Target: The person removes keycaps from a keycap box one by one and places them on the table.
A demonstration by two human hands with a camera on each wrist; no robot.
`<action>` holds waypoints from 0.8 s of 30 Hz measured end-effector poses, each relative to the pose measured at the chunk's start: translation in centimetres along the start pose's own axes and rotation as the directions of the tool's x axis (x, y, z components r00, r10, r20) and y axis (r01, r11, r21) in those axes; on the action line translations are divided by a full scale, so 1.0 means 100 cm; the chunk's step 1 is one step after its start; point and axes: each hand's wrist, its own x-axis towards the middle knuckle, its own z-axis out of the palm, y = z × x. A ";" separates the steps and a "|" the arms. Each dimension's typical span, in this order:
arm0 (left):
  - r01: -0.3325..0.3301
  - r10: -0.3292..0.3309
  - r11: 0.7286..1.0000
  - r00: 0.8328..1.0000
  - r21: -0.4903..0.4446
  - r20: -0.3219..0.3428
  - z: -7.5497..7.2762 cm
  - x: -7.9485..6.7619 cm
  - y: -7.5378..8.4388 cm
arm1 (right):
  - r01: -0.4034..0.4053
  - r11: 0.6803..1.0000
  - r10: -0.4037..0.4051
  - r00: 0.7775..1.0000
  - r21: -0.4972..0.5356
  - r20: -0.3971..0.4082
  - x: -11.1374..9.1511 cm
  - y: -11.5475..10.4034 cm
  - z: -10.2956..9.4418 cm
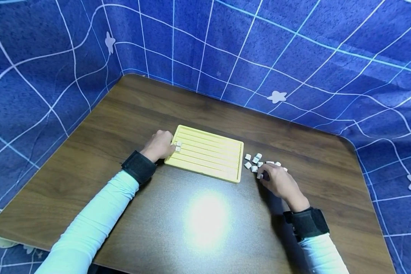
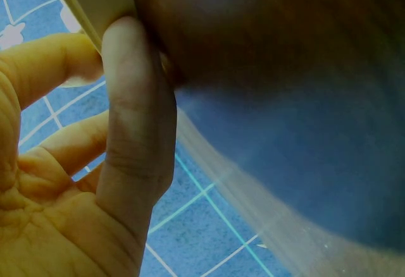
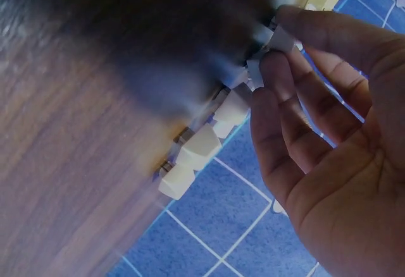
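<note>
A yellow ridged tray (image 1: 209,154) lies on the table, with two small white keycaps (image 1: 178,147) side by side near its left end. My left hand (image 1: 160,145) grips the tray's left edge; in the left wrist view the thumb and a finger pinch the tray's rim (image 2: 101,5). Right of the tray, my right hand (image 1: 279,180) pinches a white keycap (image 3: 283,38) between thumb and fingertips. Several more loose keycaps (image 1: 254,168) lie scattered around and beyond those fingers, partly hidden by the hand. In the right wrist view some keycaps (image 3: 199,147) sit in a row on the table.
The brown wooden table (image 1: 150,217) has rounded corners. A blue cloth (image 1: 198,42) with white grid lines and stars hangs behind and beside it. A bright light reflection lies on the tabletop in front of the tray.
</note>
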 end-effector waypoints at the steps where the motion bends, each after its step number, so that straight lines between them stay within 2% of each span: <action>1: 0.001 -0.001 1.000 1.000 0.001 -0.001 0.000 0.000 0.000 | -0.004 1.000 0.004 1.000 0.003 -0.004 0.000 0.000 -0.001; 7: 0.001 -0.001 1.000 1.000 0.006 -0.004 -0.001 -0.001 0.000 | 0.028 1.000 -0.028 0.997 0.003 -0.070 0.002 -0.001 -0.006; 12: 0.006 -0.006 1.000 1.000 0.007 -0.003 -0.002 0.000 0.000 | 0.049 0.999 -0.047 0.996 0.017 -0.078 0.013 -0.009 -0.007; 15: 0.003 -0.003 1.000 1.000 0.006 0.000 -0.001 0.000 -0.001 | 0.056 0.998 -0.055 0.995 0.020 -0.080 0.025 -0.021 -0.007; 18: 0.007 -0.007 1.000 1.000 0.003 0.003 -0.001 0.000 -0.002 | 0.098 0.995 -0.096 0.992 0.012 -0.085 0.042 -0.036 -0.005; 24: 0.008 -0.008 1.000 1.000 0.015 -0.002 0.001 0.001 -0.002 | 0.163 0.986 -0.163 0.986 -0.019 -0.045 0.081 -0.071 -0.001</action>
